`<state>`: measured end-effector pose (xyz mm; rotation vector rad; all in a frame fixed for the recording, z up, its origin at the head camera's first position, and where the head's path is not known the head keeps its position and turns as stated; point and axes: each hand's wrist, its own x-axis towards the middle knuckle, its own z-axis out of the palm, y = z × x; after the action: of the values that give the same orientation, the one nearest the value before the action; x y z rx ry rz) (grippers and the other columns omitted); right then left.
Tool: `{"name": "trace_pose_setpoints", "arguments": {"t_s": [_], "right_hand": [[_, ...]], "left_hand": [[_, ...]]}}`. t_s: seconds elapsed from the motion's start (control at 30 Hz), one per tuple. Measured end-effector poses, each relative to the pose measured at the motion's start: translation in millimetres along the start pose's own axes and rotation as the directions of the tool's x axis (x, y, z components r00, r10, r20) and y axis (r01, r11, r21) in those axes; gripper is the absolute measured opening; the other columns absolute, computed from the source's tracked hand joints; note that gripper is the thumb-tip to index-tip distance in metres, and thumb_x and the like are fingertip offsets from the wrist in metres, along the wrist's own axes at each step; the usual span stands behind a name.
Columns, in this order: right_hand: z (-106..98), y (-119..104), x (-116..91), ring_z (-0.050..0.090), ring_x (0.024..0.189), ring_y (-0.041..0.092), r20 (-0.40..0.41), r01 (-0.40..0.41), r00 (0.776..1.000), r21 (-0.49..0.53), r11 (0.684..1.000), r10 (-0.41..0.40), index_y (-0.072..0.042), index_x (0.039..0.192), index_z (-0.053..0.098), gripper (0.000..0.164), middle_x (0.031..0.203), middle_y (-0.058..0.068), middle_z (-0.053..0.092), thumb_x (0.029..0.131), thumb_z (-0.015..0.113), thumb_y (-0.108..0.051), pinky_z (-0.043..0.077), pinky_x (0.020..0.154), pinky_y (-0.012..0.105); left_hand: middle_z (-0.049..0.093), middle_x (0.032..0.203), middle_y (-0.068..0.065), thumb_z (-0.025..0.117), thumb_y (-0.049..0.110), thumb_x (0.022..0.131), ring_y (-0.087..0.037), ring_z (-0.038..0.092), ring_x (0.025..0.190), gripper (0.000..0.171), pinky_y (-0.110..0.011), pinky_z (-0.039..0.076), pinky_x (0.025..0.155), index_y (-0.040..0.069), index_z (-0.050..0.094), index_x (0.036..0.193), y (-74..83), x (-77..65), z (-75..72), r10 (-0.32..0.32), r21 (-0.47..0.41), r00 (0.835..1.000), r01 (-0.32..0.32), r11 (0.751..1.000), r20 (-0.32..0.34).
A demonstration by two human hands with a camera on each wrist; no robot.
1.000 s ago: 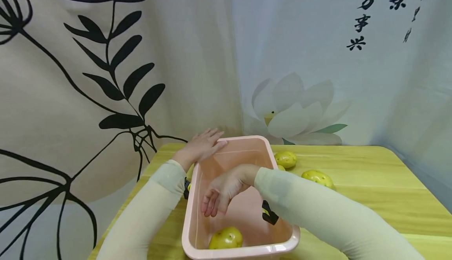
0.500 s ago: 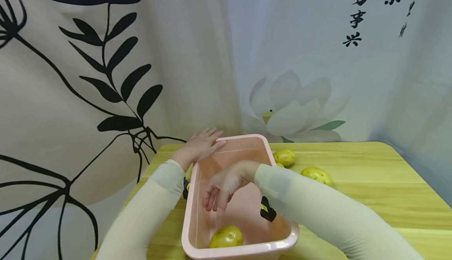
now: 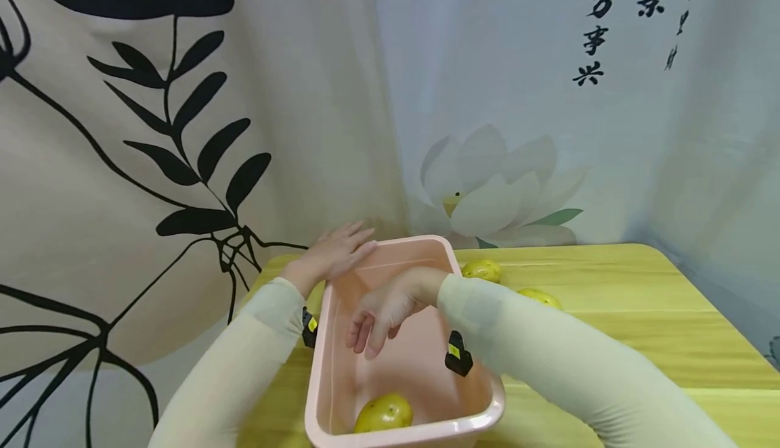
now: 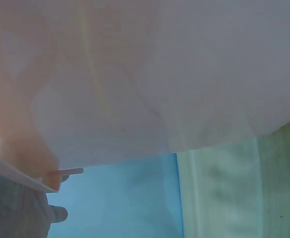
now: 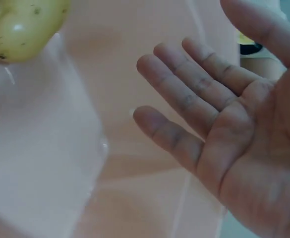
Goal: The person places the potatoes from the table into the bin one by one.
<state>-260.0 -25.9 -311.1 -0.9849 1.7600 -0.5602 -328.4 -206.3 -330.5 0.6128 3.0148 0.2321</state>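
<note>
A pink plastic bin (image 3: 420, 356) stands on the table, with one potato (image 3: 384, 413) lying at its near end. My left hand (image 3: 334, 253) rests on the bin's far left rim, fingers extended. Inside the bin's opening hangs my right hand (image 3: 386, 309), holding nothing; the right wrist view shows its palm (image 5: 254, 144) bare and its fingers loosely extended. That view also has the potato (image 5: 26, 29) at the upper left, apart from the fingers. In the left wrist view a broad pale surface fills most of the picture, and the hand is hard to make out.
Two more potatoes, one (image 3: 483, 270) beside the bin's far right corner and another (image 3: 541, 297) farther right, lie on the wooden table (image 3: 658, 340). The right sleeve (image 3: 548, 340) partly covers the latter. A printed curtain (image 3: 317, 96) hangs behind the table.
The whole scene has shifted slightly left in the head view. Both hands keep nearly the same places relative to the bin, and the potato in it lies as before.
</note>
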Motion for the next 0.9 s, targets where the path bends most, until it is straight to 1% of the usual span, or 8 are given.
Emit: {"name": "trace_pose_setpoints", "arguments": {"t_s": [0.13, 0.27, 0.43, 0.5, 0.6, 0.7, 0.8, 0.9], "right_hand": [[-6, -10, -13, 0.058, 0.107, 0.005, -0.018, 0.024, 1.0, -0.059, 0.998, -0.025, -0.013, 0.129, 0.057, 0.042, 0.121, -0.007, 0.062, 0.089, 0.068, -0.022, 0.048, 0.09, 0.03], [-11, -16, -31, 0.056, 0.111, 0.005, -0.032, 0.07, 0.997, -0.081, 0.994, -0.073, -0.012, 0.129, 0.056, 0.043, 0.123, -0.006, 0.061, 0.089, 0.068, -0.023, 0.047, 0.092, 0.026], [-14, -12, -60, 0.053, 0.121, 0.014, -0.049, 0.137, 0.989, -0.048, 0.989, -0.14, -0.008, 0.133, 0.051, 0.049, 0.126, -0.006, 0.058, 0.089, 0.067, -0.021, 0.045, 0.096, 0.025], [-14, -8, -74, 0.052, 0.123, 0.018, -0.075, 0.143, 0.987, -0.023, 0.989, -0.145, -0.009, 0.134, 0.05, 0.05, 0.126, -0.006, 0.057, 0.089, 0.067, -0.021, 0.045, 0.097, 0.026], [-14, -1, -92, 0.053, 0.122, 0.019, -0.136, 0.138, 0.981, -0.007, 0.99, -0.137, -0.012, 0.134, 0.051, 0.05, 0.127, -0.006, 0.058, 0.089, 0.069, -0.021, 0.045, 0.097, 0.028], [-14, 6, -105, 0.054, 0.121, 0.018, -0.184, 0.149, 0.972, -0.014, 0.989, -0.149, -0.013, 0.133, 0.053, 0.048, 0.127, -0.006, 0.058, 0.089, 0.069, -0.022, 0.046, 0.097, 0.03], [-13, 12, -113, 0.055, 0.119, 0.017, -0.22, 0.183, 0.957, -0.041, 0.982, -0.188, -0.012, 0.132, 0.054, 0.046, 0.126, -0.004, 0.059, 0.089, 0.069, -0.023, 0.046, 0.097, 0.031], [-11, 21, -117, 0.055, 0.119, 0.018, -0.268, 0.261, 0.925, -0.067, 0.963, -0.269, -0.009, 0.131, 0.054, 0.044, 0.126, 0.0, 0.06, 0.091, 0.068, -0.021, 0.047, 0.097, 0.034]], "left_hand": [[0.015, 0.16, -0.004, 0.023, 0.066, 0.097, -0.029, 0.007, 0.147, 0.068, -0.062, 0.005, 0.112, 0.029, 0.027, 0.153, -2.0, -4.8, -0.4, 0.007, -0.032, 1.0, -0.007, 0.999, 0.028], [0.013, 0.16, -0.003, 0.023, 0.072, 0.093, -0.027, 0.006, 0.147, 0.075, -0.063, 0.004, 0.112, 0.03, 0.022, 0.154, -4.4, -7.5, 2.2, 0.003, -0.07, 0.999, 0.001, 0.998, 0.047], [0.01, 0.161, -0.002, 0.021, 0.076, 0.09, -0.027, 0.005, 0.147, 0.079, -0.062, 0.005, 0.112, 0.031, 0.016, 0.155, -5.8, -9.4, 7.3, -0.011, -0.087, 0.998, 0.016, 0.996, 0.056], [0.009, 0.161, -0.001, 0.02, 0.077, 0.089, -0.027, 0.006, 0.147, 0.079, -0.061, 0.006, 0.113, 0.033, 0.014, 0.155, -4.5, -9.7, 8.1, -0.019, -0.081, 0.998, 0.023, 0.996, 0.052], [0.01, 0.161, 0.0, 0.018, 0.078, 0.089, -0.027, 0.007, 0.147, 0.079, -0.062, 0.006, 0.112, 0.034, 0.012, 0.155, -2.2, -7.9, 8.9, -0.021, -0.058, 0.999, 0.023, 0.998, 0.037], [0.011, 0.161, -0.001, 0.017, 0.078, 0.088, -0.028, 0.008, 0.146, 0.079, -0.063, 0.006, 0.112, 0.035, 0.012, 0.155, -0.9, -6.0, 9.5, -0.02, -0.041, 0.999, 0.021, 0.999, 0.029], [0.012, 0.161, -0.002, 0.016, 0.078, 0.089, -0.029, 0.008, 0.146, 0.08, -0.063, 0.006, 0.112, 0.034, 0.013, 0.155, -1.8, -5.5, 10.6, -0.025, -0.042, 0.999, 0.026, 0.999, 0.024], [0.013, 0.161, -0.003, 0.015, 0.077, 0.089, -0.03, 0.006, 0.146, 0.079, -0.063, 0.005, 0.112, 0.032, 0.015, 0.155, -3.1, -7.6, 9.9, -0.031, -0.045, 0.999, 0.032, 0.999, 0.017]]}}
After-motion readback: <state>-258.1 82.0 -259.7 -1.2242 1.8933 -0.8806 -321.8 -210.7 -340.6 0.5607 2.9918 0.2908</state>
